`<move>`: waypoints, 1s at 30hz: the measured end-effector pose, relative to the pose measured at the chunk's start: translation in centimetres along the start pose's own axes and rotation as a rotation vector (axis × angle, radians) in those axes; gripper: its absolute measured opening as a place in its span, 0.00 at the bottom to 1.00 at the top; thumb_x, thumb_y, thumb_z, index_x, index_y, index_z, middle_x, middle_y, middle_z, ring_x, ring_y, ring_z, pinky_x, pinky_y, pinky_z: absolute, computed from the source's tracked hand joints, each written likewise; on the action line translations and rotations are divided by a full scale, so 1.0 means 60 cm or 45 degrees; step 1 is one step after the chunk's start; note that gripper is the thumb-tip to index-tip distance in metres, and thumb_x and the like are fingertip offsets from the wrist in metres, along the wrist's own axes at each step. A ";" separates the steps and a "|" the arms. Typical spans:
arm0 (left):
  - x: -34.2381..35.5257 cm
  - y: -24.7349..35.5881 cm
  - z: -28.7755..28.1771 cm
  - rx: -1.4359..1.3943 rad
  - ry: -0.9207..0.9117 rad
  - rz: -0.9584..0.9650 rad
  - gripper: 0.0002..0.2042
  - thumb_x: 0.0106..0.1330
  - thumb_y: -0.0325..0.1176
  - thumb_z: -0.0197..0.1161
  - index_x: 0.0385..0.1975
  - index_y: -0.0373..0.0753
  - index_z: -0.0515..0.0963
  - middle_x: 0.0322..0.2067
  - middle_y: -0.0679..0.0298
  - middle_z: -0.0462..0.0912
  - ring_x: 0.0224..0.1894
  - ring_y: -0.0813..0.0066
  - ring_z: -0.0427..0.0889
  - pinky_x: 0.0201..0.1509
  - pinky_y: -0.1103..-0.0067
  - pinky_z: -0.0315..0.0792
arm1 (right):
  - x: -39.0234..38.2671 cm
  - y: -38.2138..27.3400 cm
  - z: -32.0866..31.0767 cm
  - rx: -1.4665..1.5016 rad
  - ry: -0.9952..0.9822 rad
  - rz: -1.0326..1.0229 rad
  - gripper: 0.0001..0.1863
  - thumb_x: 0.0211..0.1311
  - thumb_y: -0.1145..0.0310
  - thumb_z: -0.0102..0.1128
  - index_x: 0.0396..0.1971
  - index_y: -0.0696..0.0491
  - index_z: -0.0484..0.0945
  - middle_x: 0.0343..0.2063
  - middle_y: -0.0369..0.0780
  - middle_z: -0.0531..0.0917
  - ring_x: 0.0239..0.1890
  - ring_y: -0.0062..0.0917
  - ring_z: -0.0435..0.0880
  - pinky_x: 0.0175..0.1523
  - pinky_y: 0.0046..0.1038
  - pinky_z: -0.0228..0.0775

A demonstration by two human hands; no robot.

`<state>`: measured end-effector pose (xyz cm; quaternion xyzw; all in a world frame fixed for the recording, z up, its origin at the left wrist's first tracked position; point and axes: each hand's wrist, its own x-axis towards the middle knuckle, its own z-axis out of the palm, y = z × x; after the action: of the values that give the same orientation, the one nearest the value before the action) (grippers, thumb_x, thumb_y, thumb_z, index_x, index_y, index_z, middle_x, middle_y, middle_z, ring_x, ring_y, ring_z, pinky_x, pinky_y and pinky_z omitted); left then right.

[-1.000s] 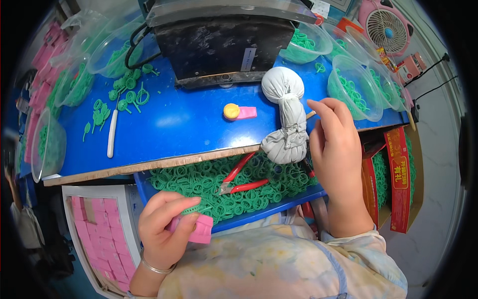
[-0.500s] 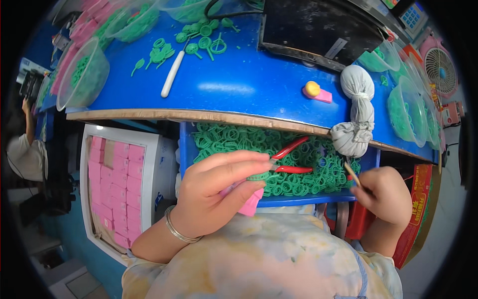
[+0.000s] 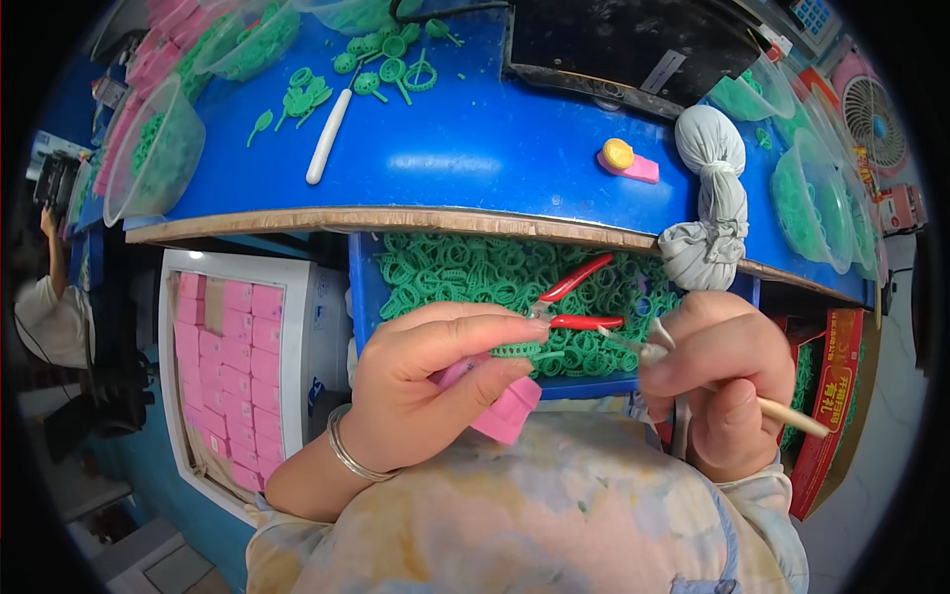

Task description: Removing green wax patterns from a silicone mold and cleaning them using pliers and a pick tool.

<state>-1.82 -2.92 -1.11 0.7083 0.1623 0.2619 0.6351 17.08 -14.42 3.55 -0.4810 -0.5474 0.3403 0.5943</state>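
Left hand [image 3: 421, 381] has its grip closed around a green ring [image 3: 515, 350] and a pink block [image 3: 505, 411], the ring above the block at the fingertips; the fingers and thumb cover much of both, so whether the two are joined cannot be told. Right hand [image 3: 727, 371], beside it, clasps a wooden stick [image 3: 792, 416]; the fist hides its middle, and the pale piece [image 3: 648, 346] at the fingertips is too blurred to make out or link to the stick.

Around them, from the left: a co-worker's pale sleeve [image 3: 54, 317], dim and cut by the dark rim; a clear bowl [image 3: 183, 173] of green pieces; a white box [image 3: 297, 327] of pink blocks, its lower corner behind the left forearm. On the blue bench [image 3: 475, 129] lie loose green pieces and a white-handled tool [image 3: 330, 139]. Below its edge, a blue tray [image 3: 363, 287] of green rings is partly covered by both hands; red-handled pliers [image 3: 582, 274] lie on the rings, their head against or behind the left fingertips. Farther right come a dark machine [image 3: 623, 49], cropped at the top, a pink-and-yellow piece [image 3: 633, 166], a grey cloth bundle [image 3: 720, 208] overhanging the tray, and a red carton [image 3: 829, 416] partly behind the right hand.
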 end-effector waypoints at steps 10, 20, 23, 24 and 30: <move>0.004 0.001 -0.003 0.081 -0.013 -0.004 0.12 0.56 0.15 0.56 0.41 0.31 0.77 0.39 0.54 0.78 0.32 0.74 0.81 0.31 0.83 0.77 | 0.016 0.023 0.014 -0.168 -0.120 -0.022 0.07 0.47 0.78 0.57 0.29 0.58 0.75 0.21 0.39 0.77 0.19 0.25 0.74 0.24 0.23 0.65; 0.003 -0.001 -0.001 0.082 0.008 -0.015 0.12 0.56 0.14 0.56 0.40 0.31 0.77 0.39 0.55 0.78 0.30 0.76 0.79 0.29 0.84 0.76 | 0.018 0.025 0.016 -0.232 -0.223 -0.025 0.07 0.49 0.78 0.59 0.29 0.58 0.72 0.25 0.41 0.78 0.24 0.20 0.74 0.29 0.20 0.66; 0.004 -0.002 -0.001 0.077 0.004 0.000 0.12 0.56 0.15 0.57 0.40 0.31 0.77 0.39 0.55 0.78 0.30 0.76 0.79 0.29 0.84 0.76 | 0.015 0.031 0.024 -0.184 -0.059 -0.041 0.08 0.44 0.80 0.60 0.27 0.58 0.74 0.20 0.38 0.76 0.19 0.24 0.74 0.24 0.22 0.65; 0.004 -0.001 -0.001 0.077 0.004 0.000 0.12 0.56 0.15 0.57 0.40 0.31 0.77 0.39 0.55 0.78 0.30 0.76 0.79 0.29 0.84 0.76 | 0.015 0.032 0.024 -0.196 -0.067 -0.049 0.08 0.44 0.80 0.60 0.27 0.58 0.74 0.20 0.38 0.76 0.19 0.24 0.74 0.23 0.22 0.65; 0.004 0.003 -0.001 0.116 0.001 -0.012 0.12 0.56 0.15 0.57 0.41 0.32 0.77 0.38 0.56 0.78 0.30 0.76 0.79 0.29 0.84 0.76 | 0.019 0.034 0.021 -0.257 -0.118 -0.094 0.08 0.44 0.80 0.60 0.28 0.58 0.74 0.20 0.38 0.76 0.19 0.23 0.75 0.23 0.21 0.66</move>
<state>-1.67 -2.77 -0.90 0.7357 0.1775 0.2517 0.6032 16.31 -12.51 1.90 -0.5019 -0.6231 0.2832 0.5289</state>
